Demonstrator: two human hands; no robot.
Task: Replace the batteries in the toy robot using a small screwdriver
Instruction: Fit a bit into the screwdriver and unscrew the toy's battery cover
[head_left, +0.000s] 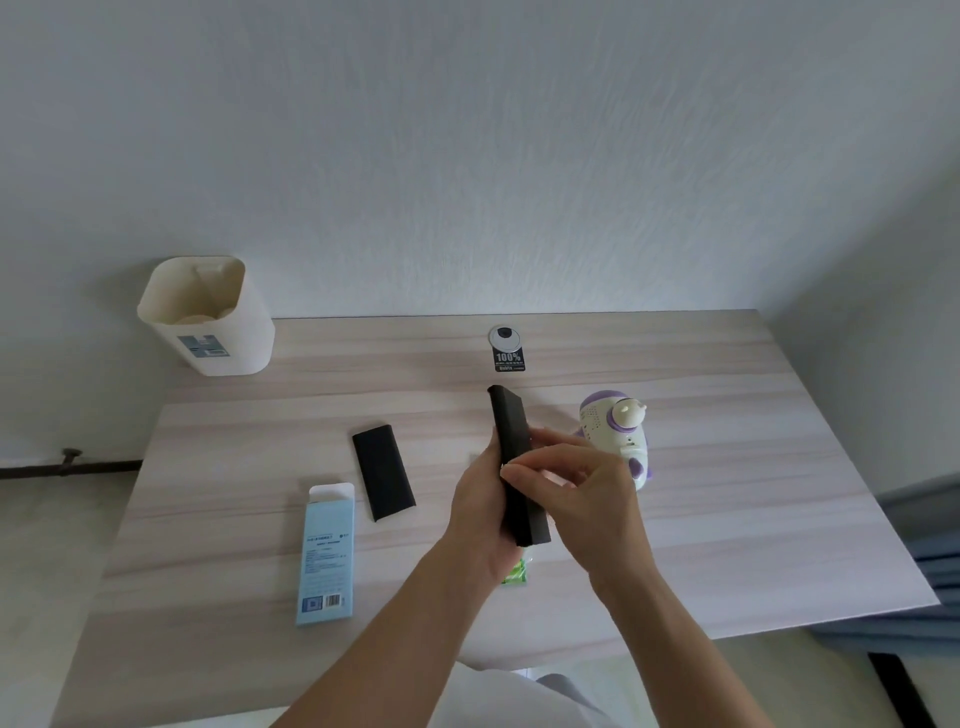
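Note:
My left hand (480, 512) grips a long black case (511, 441), tilted on edge above the middle of the table. My right hand (576, 496) has its fingers curled at the case's open side, over its middle; what the fingertips hold is hidden. The white and purple toy robot (618, 436) lies on the table just right of my hands. A green packet (517, 571) peeks out below my left wrist. A black sleeve or lid (383, 479) lies flat to the left. No screwdriver shows.
A light blue cardboard box (327, 556) with its flap open lies at the left front. A cream bin (205, 317) stands at the table's back left corner. A black and white "100%" tag (508, 349) lies near the back edge of the wooden table (727, 519).

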